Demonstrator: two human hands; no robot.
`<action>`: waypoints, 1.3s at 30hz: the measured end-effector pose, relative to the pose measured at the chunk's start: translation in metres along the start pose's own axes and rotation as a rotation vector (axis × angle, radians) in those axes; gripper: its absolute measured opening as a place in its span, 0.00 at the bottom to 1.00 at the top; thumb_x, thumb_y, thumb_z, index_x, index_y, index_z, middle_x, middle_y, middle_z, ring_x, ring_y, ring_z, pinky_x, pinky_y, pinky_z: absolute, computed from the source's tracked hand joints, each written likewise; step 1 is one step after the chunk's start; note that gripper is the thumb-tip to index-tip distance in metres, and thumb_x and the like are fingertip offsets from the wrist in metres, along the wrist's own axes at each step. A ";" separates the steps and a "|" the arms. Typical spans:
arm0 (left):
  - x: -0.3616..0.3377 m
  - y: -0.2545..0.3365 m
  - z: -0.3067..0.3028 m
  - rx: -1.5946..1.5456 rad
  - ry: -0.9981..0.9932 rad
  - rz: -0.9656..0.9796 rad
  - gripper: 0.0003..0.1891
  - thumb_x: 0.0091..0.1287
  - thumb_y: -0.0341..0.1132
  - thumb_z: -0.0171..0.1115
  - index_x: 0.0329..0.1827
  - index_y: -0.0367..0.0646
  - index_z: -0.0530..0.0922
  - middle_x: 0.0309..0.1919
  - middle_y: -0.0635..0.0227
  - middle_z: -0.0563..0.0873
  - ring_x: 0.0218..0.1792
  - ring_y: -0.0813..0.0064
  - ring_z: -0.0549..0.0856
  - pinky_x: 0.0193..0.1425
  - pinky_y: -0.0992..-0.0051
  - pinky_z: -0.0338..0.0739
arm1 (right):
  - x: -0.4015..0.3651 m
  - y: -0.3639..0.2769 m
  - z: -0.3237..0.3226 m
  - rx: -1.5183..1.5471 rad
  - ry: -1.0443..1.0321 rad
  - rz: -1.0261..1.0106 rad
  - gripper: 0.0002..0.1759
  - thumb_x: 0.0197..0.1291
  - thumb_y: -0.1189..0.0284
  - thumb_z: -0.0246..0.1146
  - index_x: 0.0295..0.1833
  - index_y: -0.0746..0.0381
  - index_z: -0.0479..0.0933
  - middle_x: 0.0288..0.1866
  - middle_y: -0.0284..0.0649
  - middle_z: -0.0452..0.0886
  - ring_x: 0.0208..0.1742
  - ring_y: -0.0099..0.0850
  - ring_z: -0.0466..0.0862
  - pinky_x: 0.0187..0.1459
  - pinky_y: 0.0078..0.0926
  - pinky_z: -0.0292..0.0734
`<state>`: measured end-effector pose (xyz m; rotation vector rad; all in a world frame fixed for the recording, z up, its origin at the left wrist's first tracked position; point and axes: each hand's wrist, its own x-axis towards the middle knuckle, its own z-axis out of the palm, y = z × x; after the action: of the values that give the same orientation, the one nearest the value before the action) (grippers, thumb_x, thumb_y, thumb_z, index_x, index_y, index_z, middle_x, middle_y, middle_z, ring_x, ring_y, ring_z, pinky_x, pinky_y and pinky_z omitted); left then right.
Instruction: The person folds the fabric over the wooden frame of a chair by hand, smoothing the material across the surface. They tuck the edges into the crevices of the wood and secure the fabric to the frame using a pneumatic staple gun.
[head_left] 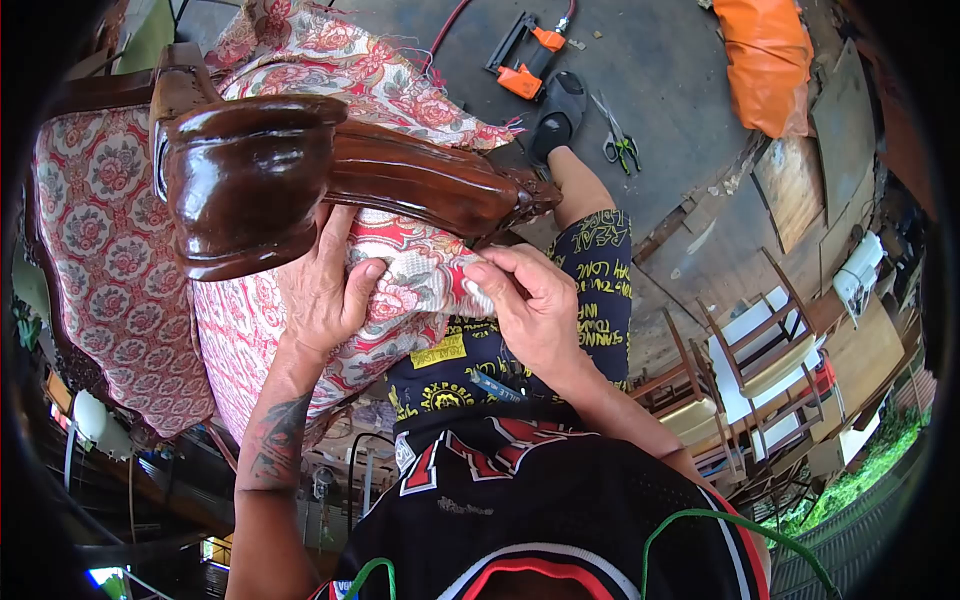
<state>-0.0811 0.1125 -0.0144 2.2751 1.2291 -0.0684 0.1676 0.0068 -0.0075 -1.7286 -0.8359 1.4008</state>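
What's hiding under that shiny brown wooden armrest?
Flowery upholstery fabric shows beneath the wooden armrest, and the left hand reaches partly under it. The finger ends are covered, so what they touch can't be seen.

Floral fabric (405, 272) in right hand (537, 305)

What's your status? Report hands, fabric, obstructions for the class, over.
Left hand spread on floral fabric; right hand pinching its edge. Fabric creased between hands. Glossy wooden armrest partly hides left fingers.
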 end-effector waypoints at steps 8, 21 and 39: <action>0.001 0.001 -0.001 0.007 -0.027 0.028 0.33 0.86 0.58 0.44 0.83 0.44 0.69 0.80 0.50 0.71 0.85 0.41 0.61 0.90 0.37 0.41 | 0.020 -0.007 -0.012 0.199 -0.173 0.227 0.16 0.74 0.67 0.75 0.56 0.69 0.88 0.42 0.37 0.90 0.42 0.19 0.84 0.46 0.22 0.80; 0.009 0.019 -0.012 0.002 0.035 0.138 0.26 0.78 0.61 0.59 0.72 0.63 0.85 0.68 0.55 0.78 0.71 0.47 0.73 0.77 0.41 0.60 | 0.023 0.041 -0.016 0.274 -0.223 0.467 0.13 0.78 0.67 0.70 0.49 0.67 0.91 0.37 0.31 0.90 0.40 0.15 0.82 0.43 0.22 0.79; 0.018 0.029 -0.005 0.052 0.050 0.059 0.24 0.75 0.65 0.59 0.65 0.67 0.88 0.70 0.59 0.74 0.75 0.50 0.67 0.83 0.38 0.50 | 0.026 0.043 -0.022 -0.092 -0.230 0.274 0.12 0.74 0.69 0.72 0.51 0.68 0.87 0.40 0.38 0.91 0.40 0.20 0.86 0.44 0.24 0.81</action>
<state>-0.0490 0.1161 -0.0027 2.3694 1.1980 -0.0220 0.1951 0.0036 -0.0551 -1.8276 -0.8184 1.7956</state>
